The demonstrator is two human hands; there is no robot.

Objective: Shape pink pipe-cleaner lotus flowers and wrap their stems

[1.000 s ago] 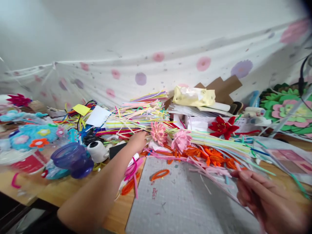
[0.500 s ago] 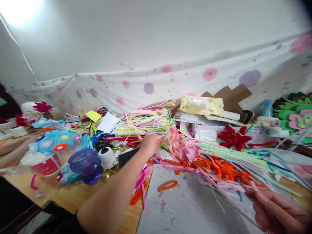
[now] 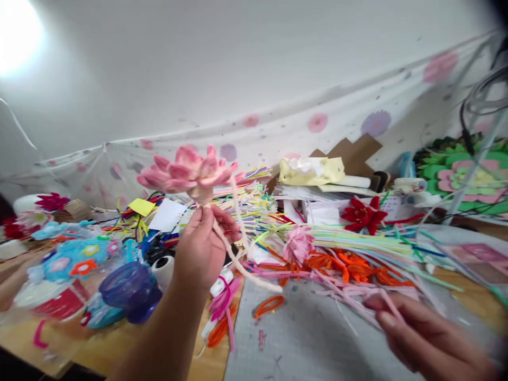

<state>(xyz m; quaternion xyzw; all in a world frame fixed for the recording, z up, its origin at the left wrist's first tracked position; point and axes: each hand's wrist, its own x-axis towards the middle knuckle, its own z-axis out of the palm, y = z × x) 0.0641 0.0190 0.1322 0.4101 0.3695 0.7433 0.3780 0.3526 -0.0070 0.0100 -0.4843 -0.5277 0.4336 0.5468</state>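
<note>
My left hand (image 3: 202, 241) is closed around the short stem of a pink chenille flower (image 3: 188, 172), held up above the table with its petals spread at the top. Pale pink strands hang from it, one curving down over the grey mat (image 3: 301, 328). At the lower right, my right hand (image 3: 420, 330) pinches a light pink pipe cleaner (image 3: 391, 304) between thumb and fingers. A second pink flower (image 3: 298, 243) lies between the hands, beside orange pipe-cleaner pieces (image 3: 357, 267). An orange loop (image 3: 270, 306) rests on the mat.
Bundles of pipe cleaners (image 3: 254, 206) fill the back. A purple cup (image 3: 129, 288), white spool (image 3: 163, 272) and blue flowered piece (image 3: 75, 259) stand left. A red flower (image 3: 364, 214) lies behind on the right. Another person's arm (image 3: 16, 286) shows at the left edge.
My left hand has lifted one pink flower from the table, up and to the left. My right hand has shifted somewhat left, still pinching its pipe cleaner. The camera view has turned slightly.
</note>
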